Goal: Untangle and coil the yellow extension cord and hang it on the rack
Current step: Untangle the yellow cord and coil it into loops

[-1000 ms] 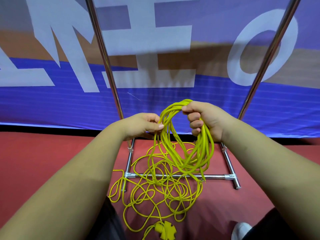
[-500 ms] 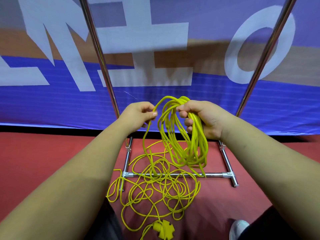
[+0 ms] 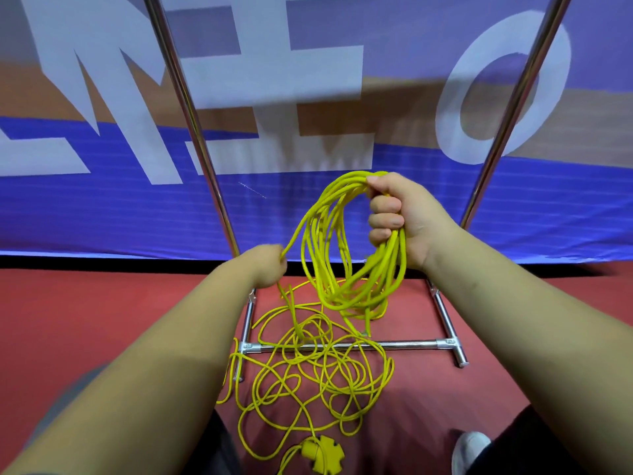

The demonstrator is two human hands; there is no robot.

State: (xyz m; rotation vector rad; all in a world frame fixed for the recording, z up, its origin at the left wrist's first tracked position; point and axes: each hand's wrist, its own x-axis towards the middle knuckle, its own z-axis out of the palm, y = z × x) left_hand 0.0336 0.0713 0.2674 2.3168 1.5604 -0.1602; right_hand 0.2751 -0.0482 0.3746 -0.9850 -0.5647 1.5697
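Reads only in part on the blue and purple banner [image 3: 102, 207] behind: large white block letters, an M-like form at left, a barred form in the middle, an O at right, all cut off at the top, so no whole word to make out.

Grips in the right hand [image 3: 407, 217] a bundle of loops of the yellow extension cord [image 3: 388, 269], fingers clenched round the top of the coil, fist raised in front of the banner between the two chrome uprights of the rack [image 3: 191, 108]. Hangs the loops below the fist; cannot tell whether the lowest one touches the heap beneath.

Closes the left hand [image 3: 269, 265] round a single strand, lower and to the left of the coil, just beside the left upright. Runs from that grasp up to the top of the bundle and down to the ground.

Lies otherwise as a loose tangle on the red floor [image 3: 85, 320], draped across the low cross bar [image 3: 404, 345], with the yellow socket block [image 3: 322, 454] nearest the bottom edge. Shows a white shoe [image 3: 471, 447] at lower right.
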